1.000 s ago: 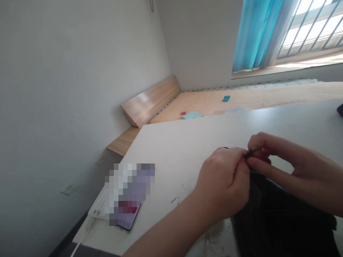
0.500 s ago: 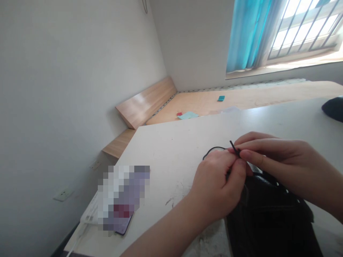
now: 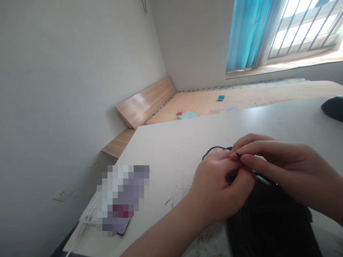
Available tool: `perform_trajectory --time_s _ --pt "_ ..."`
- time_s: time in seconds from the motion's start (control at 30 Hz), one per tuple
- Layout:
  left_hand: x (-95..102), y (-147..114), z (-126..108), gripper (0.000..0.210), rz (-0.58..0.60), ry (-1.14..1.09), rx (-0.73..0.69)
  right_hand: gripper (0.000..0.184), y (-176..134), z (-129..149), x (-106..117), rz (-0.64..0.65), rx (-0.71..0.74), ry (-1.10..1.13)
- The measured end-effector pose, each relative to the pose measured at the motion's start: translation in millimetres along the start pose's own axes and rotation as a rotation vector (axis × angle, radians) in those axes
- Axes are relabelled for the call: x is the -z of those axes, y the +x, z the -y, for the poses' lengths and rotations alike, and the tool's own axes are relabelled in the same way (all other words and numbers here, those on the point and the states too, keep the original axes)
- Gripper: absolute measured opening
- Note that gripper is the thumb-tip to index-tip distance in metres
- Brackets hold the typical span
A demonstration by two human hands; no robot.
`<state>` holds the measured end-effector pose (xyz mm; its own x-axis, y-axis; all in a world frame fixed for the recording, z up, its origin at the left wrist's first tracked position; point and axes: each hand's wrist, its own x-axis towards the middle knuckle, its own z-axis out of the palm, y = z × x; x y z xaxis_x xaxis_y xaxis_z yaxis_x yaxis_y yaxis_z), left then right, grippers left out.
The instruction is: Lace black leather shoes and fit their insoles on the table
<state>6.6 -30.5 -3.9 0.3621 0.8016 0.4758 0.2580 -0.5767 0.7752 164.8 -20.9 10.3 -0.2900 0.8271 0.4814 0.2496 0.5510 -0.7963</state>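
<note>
My left hand is closed, its thumb and forefinger pinched together at the black cord, which loops out behind the knuckles. Close against it, my right hand pinches the cord's short end between thumb and fingers. Below both hands lies a dark, soft item that looks like a bag, with a seam across it. Part of it and most of the cord are hidden behind my fingers.
On the white table, a blurred-out purple phone-like object lies at the left beside a white box-like thing with a cable. A black rounded object sits at the far right. Beyond the table is a wooden bed board with small cloths.
The cord's end, which stuck up longer above the fingers, now shows only as a short tip. My left thumb has shifted right, under my right fingers.
</note>
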Motion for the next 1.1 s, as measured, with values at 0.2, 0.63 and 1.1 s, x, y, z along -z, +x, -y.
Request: perform_trajectory --time_s 0.2,0.63,1.1 --pt "-1.7 -1 0 0.03 0.013 0.025 0.004 0.016 0 2 0 0.03 0.009 -0.02" --pt "2.4 -2 5 0.01 -0.343 0.099 -0.223 0.037 3 2 2 0.054 -0.177 0.022" --pt "1.8 -2 4 0.007 -0.355 0.134 -0.177 0.037 4 -4 16 0.305 -0.587 0.406"
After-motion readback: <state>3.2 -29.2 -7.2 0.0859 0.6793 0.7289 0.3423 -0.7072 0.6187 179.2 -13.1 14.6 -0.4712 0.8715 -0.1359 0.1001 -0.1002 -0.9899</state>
